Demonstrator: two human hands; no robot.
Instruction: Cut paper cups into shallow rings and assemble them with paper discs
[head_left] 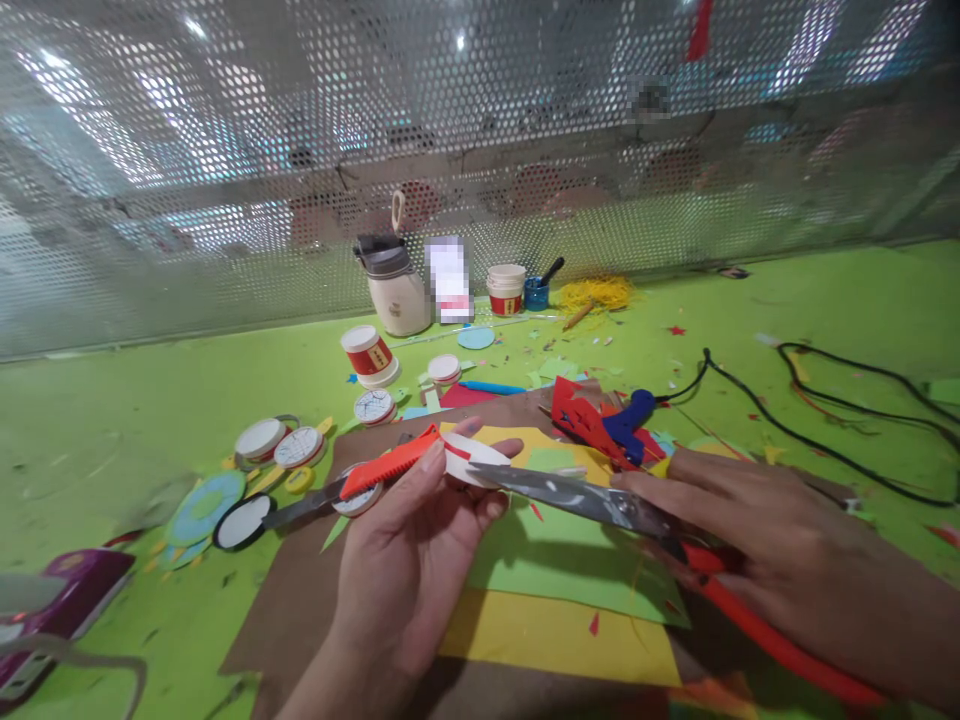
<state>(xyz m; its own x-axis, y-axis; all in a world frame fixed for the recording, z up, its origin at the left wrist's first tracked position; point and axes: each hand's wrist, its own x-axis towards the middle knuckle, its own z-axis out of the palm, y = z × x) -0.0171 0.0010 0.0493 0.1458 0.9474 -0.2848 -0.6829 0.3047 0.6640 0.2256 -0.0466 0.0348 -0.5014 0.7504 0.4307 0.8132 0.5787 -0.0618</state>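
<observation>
Mid-cut at a green craft table point(150, 420): left hand point(409, 560) pinching a small white-and-red paper piece point(469, 458) between thumb and fingertips, held just above stacked sheets of yellow, green and brown paper point(555, 600); right hand point(757, 540) closed through the red handles of a pair of scissors point(592, 500), blades reaching left to meet the piece's edge. Blades seemingly part open, though glare and blur leave that unsure. Next move, by the look of it: a short, steady snip, with the piece turned a little into the blades and fingertips kept out of their line. Piece itself small, curved, white with a red patch, thin and easily bent. Nearby: bottle caps point(300, 447), a paper cup point(369, 356), a blue glue gun point(630, 418).
</observation>
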